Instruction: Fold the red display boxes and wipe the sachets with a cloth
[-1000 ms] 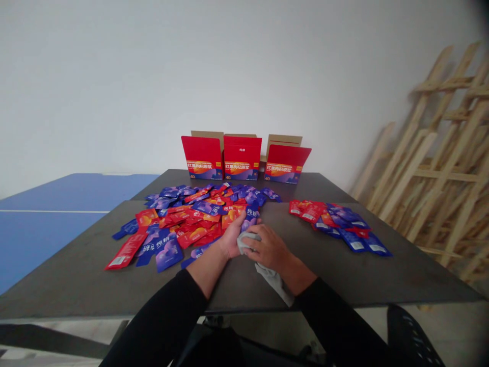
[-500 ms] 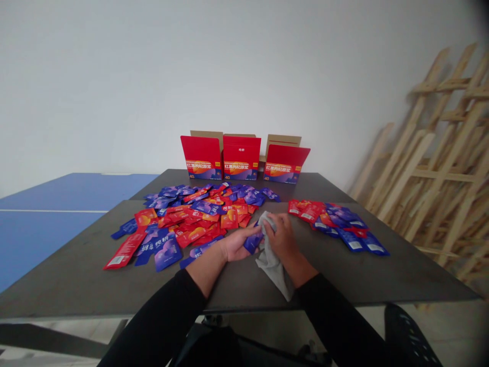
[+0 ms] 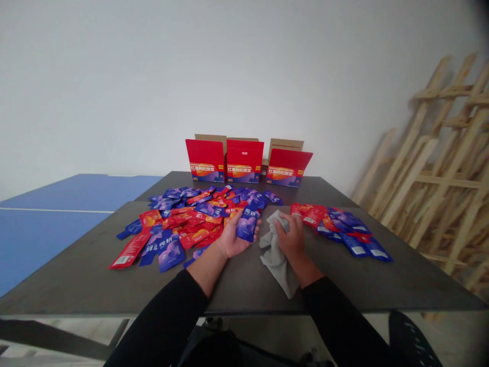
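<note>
In my left hand (image 3: 234, 239), palm up, lies a blue-purple pouch (image 3: 247, 224), its printed face toward me. My right hand (image 3: 292, 239) grips a grey cloth (image 3: 276, 255), whose lower end hangs down to the table. The cloth and the pouch are apart. Beyond and left of my left hand spreads a large heap of red pouches (image 3: 196, 236) and blue pouches (image 3: 170, 254). To the right of my right hand lies a smaller group of red pouches (image 3: 311, 214) and blue pouches (image 3: 353, 243).
Three red boxes with raised flaps, a left one (image 3: 206, 160), a middle one (image 3: 244, 160) and a right one (image 3: 287, 167), stand at the back of the dark table (image 3: 126, 290). A blue table (image 3: 76, 204) adjoins at left. Wooden frames (image 3: 439, 173) lean at right.
The cloth has come away from the pouch as my right hand moved right. My left hand has opened out and turned the pouch face up. The view has shifted slightly.
</note>
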Demonstrator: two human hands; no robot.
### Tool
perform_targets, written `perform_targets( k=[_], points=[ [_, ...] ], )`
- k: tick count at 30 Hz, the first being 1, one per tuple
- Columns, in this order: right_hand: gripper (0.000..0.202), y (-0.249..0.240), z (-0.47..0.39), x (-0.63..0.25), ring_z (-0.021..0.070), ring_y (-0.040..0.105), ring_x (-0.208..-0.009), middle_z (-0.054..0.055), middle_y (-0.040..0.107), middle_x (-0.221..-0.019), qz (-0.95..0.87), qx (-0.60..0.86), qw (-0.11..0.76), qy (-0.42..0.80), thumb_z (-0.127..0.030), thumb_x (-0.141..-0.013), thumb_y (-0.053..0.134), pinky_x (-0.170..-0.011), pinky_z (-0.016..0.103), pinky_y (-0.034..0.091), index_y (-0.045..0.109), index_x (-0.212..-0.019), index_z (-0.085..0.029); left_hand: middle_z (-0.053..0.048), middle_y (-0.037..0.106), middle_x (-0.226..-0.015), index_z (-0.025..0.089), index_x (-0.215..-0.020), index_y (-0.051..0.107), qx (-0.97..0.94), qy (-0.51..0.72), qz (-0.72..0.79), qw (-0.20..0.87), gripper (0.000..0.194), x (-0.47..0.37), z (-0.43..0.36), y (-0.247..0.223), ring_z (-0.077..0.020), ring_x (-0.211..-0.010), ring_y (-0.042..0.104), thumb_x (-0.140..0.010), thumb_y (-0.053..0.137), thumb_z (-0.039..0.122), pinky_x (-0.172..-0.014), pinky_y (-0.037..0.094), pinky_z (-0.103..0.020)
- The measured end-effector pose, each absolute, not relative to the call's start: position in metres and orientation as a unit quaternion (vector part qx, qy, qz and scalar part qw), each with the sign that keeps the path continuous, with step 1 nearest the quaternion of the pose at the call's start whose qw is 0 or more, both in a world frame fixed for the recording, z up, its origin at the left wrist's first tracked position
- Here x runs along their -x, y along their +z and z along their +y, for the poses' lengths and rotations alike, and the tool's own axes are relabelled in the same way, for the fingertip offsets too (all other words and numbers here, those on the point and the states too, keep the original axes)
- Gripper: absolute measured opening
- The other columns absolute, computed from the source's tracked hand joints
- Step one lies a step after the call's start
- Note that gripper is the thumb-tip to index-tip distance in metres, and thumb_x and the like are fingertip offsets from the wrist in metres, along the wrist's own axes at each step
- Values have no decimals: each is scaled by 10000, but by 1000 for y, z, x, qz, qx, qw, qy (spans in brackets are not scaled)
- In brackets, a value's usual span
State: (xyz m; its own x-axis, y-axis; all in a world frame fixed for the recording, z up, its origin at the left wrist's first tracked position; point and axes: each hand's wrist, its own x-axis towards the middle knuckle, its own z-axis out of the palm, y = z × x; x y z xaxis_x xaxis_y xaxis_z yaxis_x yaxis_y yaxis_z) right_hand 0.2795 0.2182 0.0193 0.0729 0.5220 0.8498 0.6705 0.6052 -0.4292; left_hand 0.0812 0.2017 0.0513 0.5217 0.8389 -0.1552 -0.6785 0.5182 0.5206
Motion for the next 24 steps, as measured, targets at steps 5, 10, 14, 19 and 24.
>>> perform_targets(
  k=[5, 10, 14, 19, 24],
  points=[
    [203, 19, 197, -260, 190, 574, -887, 49, 546, -928, -774, 306, 549, -76, -310, -895, 607, -798, 378, 541, 583, -1087, -245, -63, 678, -762, 124, -883, 645, -211, 476, 240, 819, 167, -87, 206, 46, -148, -609, 627, -856, 595, 281, -550, 472, -248],
    [213, 20, 188, -257, 176, 573, -834, 45, 545, -905, -813, 259, 518, -56, -305, -873, 631, -742, 346, 556, 610, -1075, -241, -33, 662, -685, 117, -848, 632, -278, 527, 319, 737, 121, -92, 211, 41, -121, -540, 608, -772, 700, 181, -537, 467, -221],
    [215, 16, 192, -257, 180, 591, -870, 52, 555, -938, -843, 286, 456, 4, -356, -881, 605, -784, 352, 564, 645, -1058, -241, -28, 678, -741, 136, -903, 631, -329, 549, 323, 697, 206, -95, 210, 38, -134, -592, 636, -723, 731, 140, -577, 489, -233],
    [227, 6, 203, -258, 168, 598, -860, 49, 566, -958, -863, 318, 390, 29, -352, -892, 589, -796, 340, 557, 670, -1063, -227, -32, 665, -782, 159, -960, 622, -337, 506, 312, 730, 195, -98, 206, 36, -132, -595, 623, -857, 640, 323, -550, 491, -235],
    [238, 6, 211, -264, 176, 587, -860, 53, 552, -949, -811, 391, 435, 8, -354, -908, 564, -805, 351, 543, 668, -1081, -228, -48, 665, -831, 157, -1030, 608, -353, 455, 319, 752, 239, -97, 205, 34, -133, -629, 642, -898, 592, 355, -578, 513, -234]
  ],
)
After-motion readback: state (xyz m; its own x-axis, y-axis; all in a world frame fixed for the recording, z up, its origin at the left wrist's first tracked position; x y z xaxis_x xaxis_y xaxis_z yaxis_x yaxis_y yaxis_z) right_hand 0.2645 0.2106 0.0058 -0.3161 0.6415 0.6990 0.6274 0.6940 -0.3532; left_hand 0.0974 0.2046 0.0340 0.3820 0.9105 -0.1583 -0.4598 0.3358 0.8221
